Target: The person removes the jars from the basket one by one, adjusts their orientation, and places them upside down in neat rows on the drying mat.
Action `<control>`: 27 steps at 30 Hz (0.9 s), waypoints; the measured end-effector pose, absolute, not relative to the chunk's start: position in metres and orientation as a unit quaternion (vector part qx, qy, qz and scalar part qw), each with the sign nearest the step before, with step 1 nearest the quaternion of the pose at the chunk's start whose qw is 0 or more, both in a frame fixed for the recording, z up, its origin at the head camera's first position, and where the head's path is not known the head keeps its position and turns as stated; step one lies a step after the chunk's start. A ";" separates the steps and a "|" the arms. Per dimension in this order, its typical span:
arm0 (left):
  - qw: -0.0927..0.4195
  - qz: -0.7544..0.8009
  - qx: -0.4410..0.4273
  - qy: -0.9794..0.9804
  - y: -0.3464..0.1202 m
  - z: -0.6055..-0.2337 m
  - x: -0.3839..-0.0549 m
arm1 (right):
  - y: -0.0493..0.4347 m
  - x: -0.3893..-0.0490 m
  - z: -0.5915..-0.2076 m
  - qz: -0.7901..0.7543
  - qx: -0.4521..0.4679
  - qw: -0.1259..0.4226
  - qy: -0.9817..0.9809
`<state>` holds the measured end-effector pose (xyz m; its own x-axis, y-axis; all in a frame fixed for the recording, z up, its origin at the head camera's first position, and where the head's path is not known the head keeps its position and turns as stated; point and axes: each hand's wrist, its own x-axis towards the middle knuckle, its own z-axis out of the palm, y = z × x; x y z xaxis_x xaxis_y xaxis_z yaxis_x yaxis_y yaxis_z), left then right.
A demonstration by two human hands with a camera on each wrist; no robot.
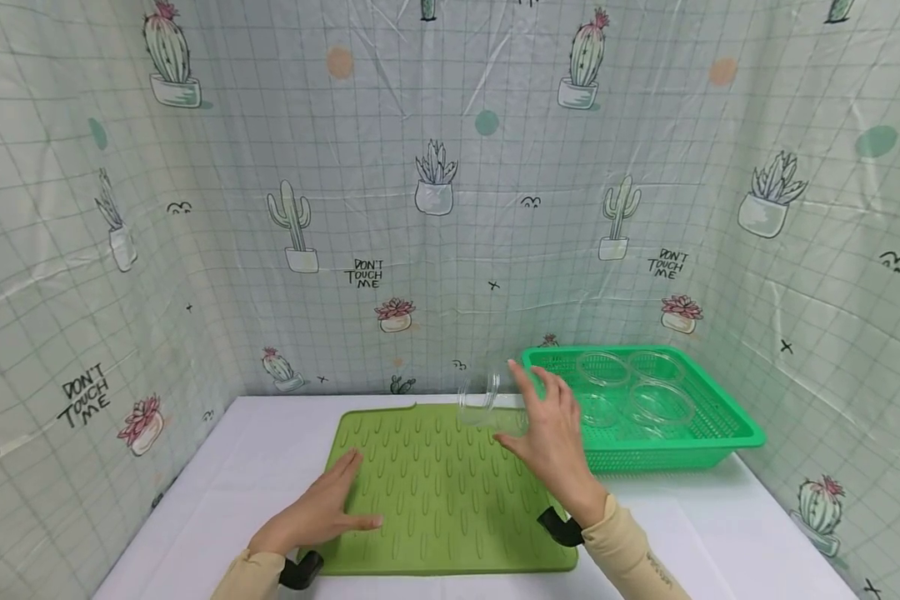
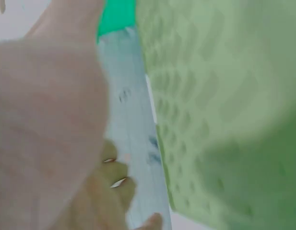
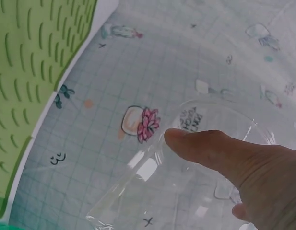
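Observation:
My right hand point(image 1: 551, 425) grips a clear, round, see-through container point(image 1: 480, 400) between thumb and fingers. It is tipped on its side over the far right part of a green ridged mat point(image 1: 435, 508), its rim facing left. Seen from the right wrist, the thumb point(image 3: 205, 148) presses against the transparent wall of the container point(image 3: 148, 170). My left hand point(image 1: 318, 508) is at the mat's left edge, fingers straight, thumb spread, holding nothing. In the left wrist view that hand point(image 2: 47, 129) looms blurred beside the mat point(image 2: 200, 96).
A green plastic basket point(image 1: 667, 458) stands at the right, just beyond my right hand. Several clear round containers point(image 1: 662, 404) sit in it. White cloth point(image 1: 217, 467) covers the table, and a cactus-print curtain point(image 1: 450, 242) encloses the back and sides.

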<state>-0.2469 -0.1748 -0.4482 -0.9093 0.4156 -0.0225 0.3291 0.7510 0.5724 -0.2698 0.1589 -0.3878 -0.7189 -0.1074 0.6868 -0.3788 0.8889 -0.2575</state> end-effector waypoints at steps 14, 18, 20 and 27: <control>0.088 0.484 0.223 0.842 -0.075 -0.441 -0.269 | 0.145 -0.265 -0.394 0.184 0.176 0.379 -0.890; 0.099 0.555 0.227 0.794 -0.052 -0.441 -0.273 | 0.141 -0.265 -0.397 0.183 0.188 0.381 -0.886; 0.095 0.586 0.226 0.772 -0.044 -0.442 -0.274 | 0.140 -0.264 -0.399 0.186 0.191 0.382 -0.885; 0.060 0.672 0.223 0.703 -0.031 -0.443 -0.278 | 0.134 -0.262 -0.402 0.191 0.199 0.399 -0.874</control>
